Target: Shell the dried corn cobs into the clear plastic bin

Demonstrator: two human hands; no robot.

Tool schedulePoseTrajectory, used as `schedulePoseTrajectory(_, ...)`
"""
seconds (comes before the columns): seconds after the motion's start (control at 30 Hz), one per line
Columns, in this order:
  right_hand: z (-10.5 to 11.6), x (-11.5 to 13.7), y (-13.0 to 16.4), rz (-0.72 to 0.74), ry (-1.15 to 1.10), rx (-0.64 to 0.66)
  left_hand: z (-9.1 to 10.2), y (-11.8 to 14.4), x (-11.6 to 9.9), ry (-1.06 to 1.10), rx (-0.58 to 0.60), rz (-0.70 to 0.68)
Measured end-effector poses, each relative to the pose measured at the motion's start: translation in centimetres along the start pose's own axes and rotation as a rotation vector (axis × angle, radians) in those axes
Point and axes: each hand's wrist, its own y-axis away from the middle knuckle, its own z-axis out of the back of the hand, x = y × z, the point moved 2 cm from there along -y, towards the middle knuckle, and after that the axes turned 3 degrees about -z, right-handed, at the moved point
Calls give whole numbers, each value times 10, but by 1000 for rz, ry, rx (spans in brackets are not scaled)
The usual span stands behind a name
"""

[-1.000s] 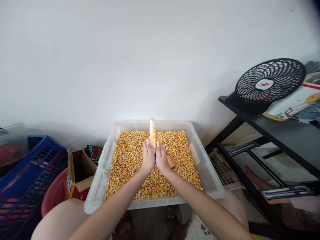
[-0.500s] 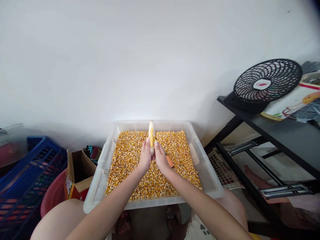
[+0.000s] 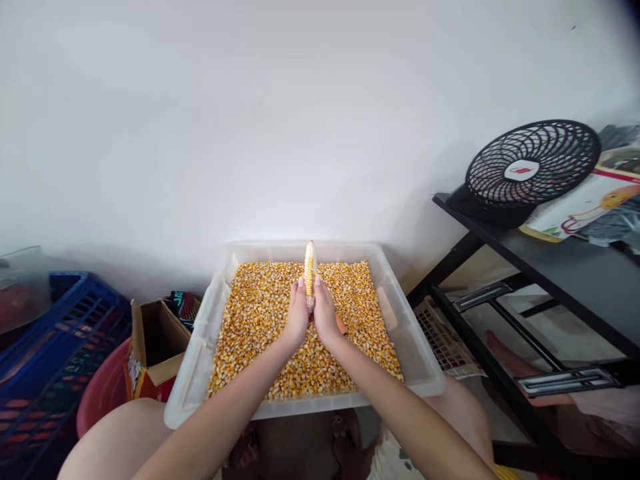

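Because the cob [image 3: 310,267] stands nearly upright above the middle of the tub [image 3: 429,380], any kernel that comes off it would drop straight onto the loose kernels [image 3: 260,313] below and not onto the floor. Both hands clasp its lower end: the left hand [image 3: 297,320] closes round it from one side and the right hand [image 3: 325,319] from the other, thumbs up along the cob, so the grip looks set for pushing grains off the rows. Much of the cob's upper part is already pale and bare, with a yellow strip left down the side facing the camera. An orange object [image 3: 341,325] lies on the kernels just beside the right hand; what it is cannot be told.

The tub rests on the person's knees, close in, which keeps both forearms low and steady. To its left stand an open cardboard box [image 3: 155,347], a red basin [image 3: 103,393] and a blue crate [image 3: 50,353]. On the right a black shelf [image 3: 560,267] carries a fan [image 3: 533,167], well apart from the work.
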Motion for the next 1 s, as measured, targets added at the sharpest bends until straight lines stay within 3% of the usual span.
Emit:
schedulePoseTrajectory(0.13, 0, -3, 3, 109, 161, 64, 4, -6, 3, 61, -10, -41)
schedulePoseTrajectory(0.4, 10, -6, 3, 165, 426, 46, 6, -4, -8, -64, 34, -78)
schedulePoseTrajectory(0.53, 15, -3, 5, 206, 477, 9, 6, -5, -10, -12, 93, -74)
schedulePoseTrajectory(0.7, 12, 0, 6, 202, 303, -15, 5, -5, -2, 87, 155, 181)
schedulePoseTrajectory(0.87, 8, 4, -4, 13, 20, -83, 0, -2, -2, 4, 186, 123)
schedulePoseTrajectory(1.0, 14, 2, -10, -19, 65, -162, -2, -1, 5, -95, 217, 55)
